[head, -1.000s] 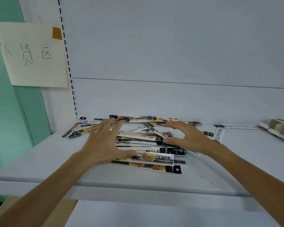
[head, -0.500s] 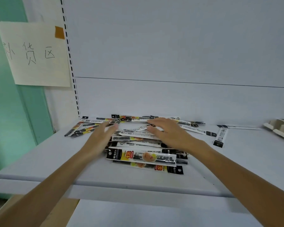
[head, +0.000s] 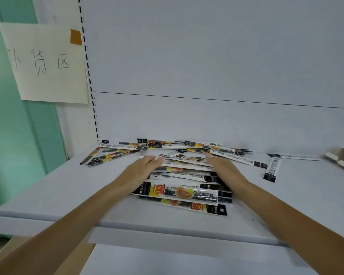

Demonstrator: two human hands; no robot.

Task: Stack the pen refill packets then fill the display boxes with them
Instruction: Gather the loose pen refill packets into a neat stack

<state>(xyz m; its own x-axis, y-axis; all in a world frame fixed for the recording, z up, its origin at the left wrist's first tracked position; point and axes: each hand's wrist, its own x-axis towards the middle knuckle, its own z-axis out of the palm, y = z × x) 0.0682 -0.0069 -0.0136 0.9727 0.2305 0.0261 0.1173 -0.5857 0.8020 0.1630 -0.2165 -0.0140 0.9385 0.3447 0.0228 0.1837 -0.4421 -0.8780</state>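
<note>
From the head view, our packets (head: 185, 192) sit in a loose heap at the middle of the frame, on the shelf (head: 48, 195), with more fanned out along the back wall and one stray (head: 271, 169) lying apart to the right. Our left hand (head: 141, 171) and right hand (head: 224, 169) are flat, fingers straight, pressed against the two ends of the heap. Neither is pinching or lifting anything, though both are a bit blurry. We reckon these things are light, thin and glossy, so they'll slide over each other easily. They'll also bend across the middle if we grab just one end. Best bet is probably squeezing the pile in from both short ends, then clamping it top and bottom near the middle. The shelf's front edge runs just below the nearest packet, so a sloppy pull toward us could dump some off. There's plenty of bare shelf at left and right for squaring up. The box (head: 342, 157) only peeks in at the right edge, well apart from the heap, so it's a bit of a carry.
</note>
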